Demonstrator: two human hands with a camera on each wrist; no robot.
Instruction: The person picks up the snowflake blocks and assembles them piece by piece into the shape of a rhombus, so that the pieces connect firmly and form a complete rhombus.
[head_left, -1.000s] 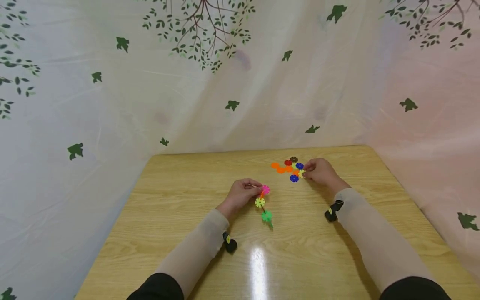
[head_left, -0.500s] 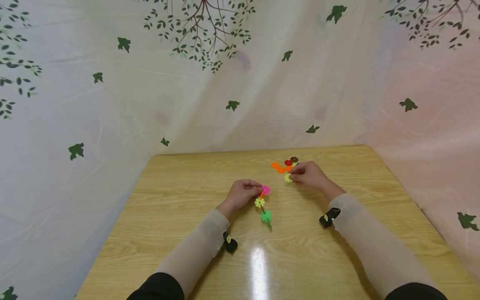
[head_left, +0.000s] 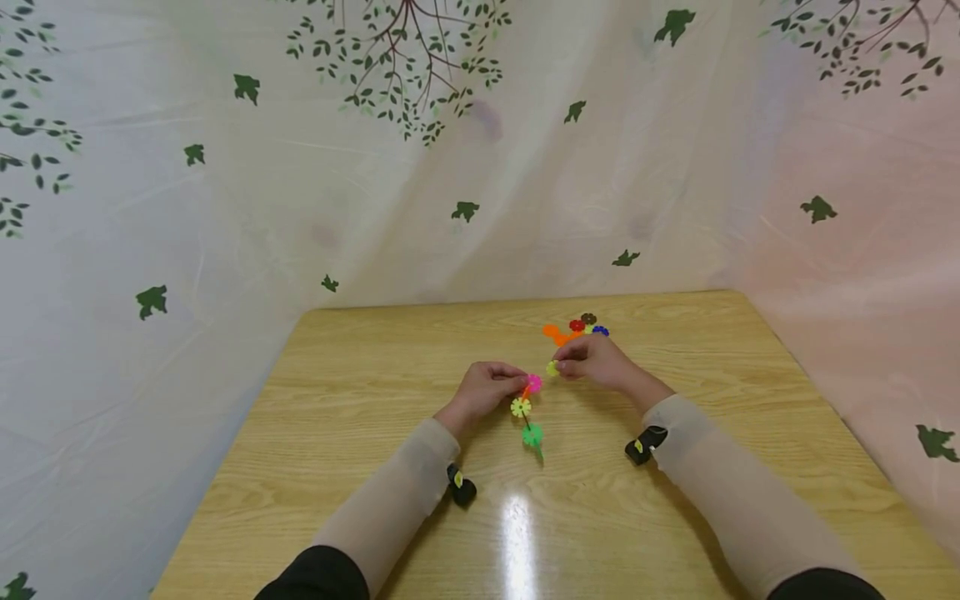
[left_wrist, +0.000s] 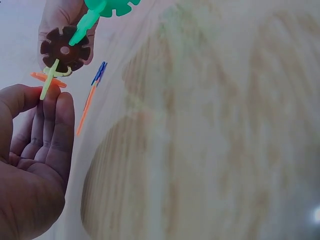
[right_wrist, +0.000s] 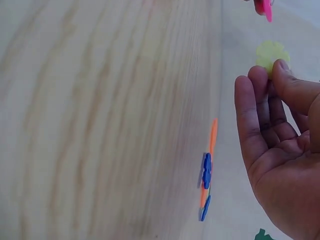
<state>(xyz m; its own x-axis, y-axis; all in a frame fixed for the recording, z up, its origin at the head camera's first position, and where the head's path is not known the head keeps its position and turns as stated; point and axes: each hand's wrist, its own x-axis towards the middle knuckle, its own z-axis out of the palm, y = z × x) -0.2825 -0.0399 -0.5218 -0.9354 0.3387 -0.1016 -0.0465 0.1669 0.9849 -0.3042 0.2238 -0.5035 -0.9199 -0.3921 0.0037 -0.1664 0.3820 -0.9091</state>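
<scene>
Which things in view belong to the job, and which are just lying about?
Likely the job:
multicoloured chain of flower-shaped plastic discs, in the left fingers
pale yellow flower-shaped plastic disc, in the right fingers

Lying about:
cluster of orange, red, brown and blue flower-shaped plastic discs, unheld, maybe spares

We see pale, creased backdrop cloth (head_left: pixel 375 217) behind table (head_left: pixel 337 375) and along its sides, bluish-white toward 9 o'clock, pinkish toward 3. On it we count three leafy branch prints (head_left: pixel 415 68): at 10 o'clock, near 12, at 2. Dark-green bird-like prints (head_left: pixel 464 211) scattered across cloth; we spot some at 1, 8 and 9 o'clock. Wood-grained, yellowish tabletop below centre; bright light streak (head_left: pixel 517 546) on it at 6.
</scene>
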